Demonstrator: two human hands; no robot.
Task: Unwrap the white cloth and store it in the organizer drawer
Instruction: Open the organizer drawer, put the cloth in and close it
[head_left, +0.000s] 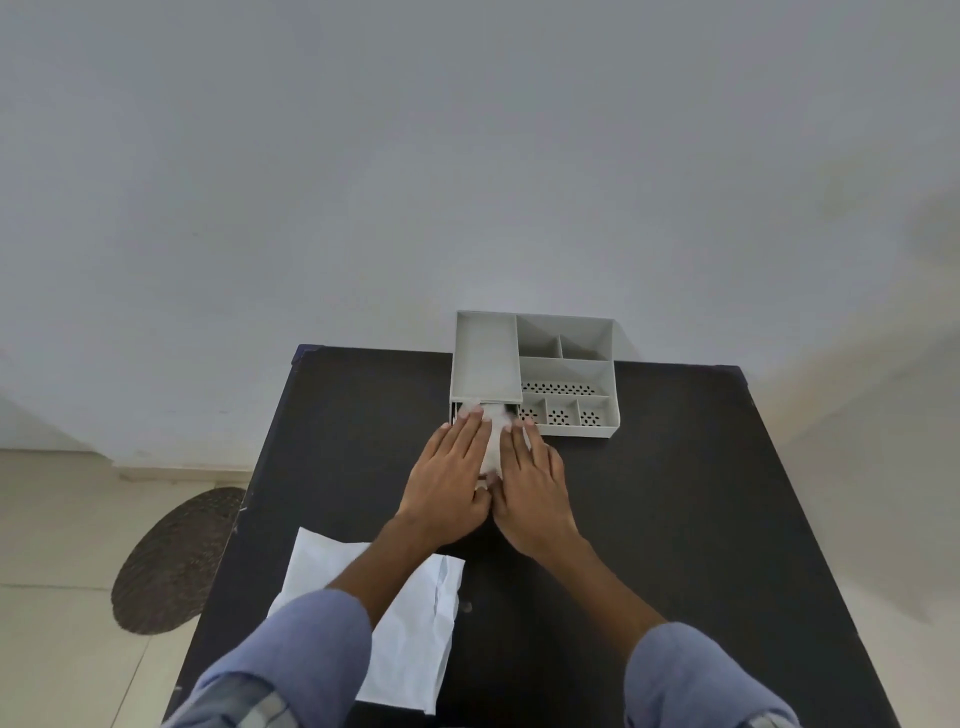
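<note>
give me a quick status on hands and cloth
Left hand and right hand flat, pressing white cloth into organizer drawer. Cloth partly in. Wrapper sheet lying aside, nothing blocking.

The one camera sits on my head — looking forward and down (wide-angle) over the dark table (649, 493), fairly near.

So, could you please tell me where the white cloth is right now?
In the head view, the white cloth lies mid-table between the left hand and right hand, its far end entering the drawer opening at the organizer's front left.
</note>
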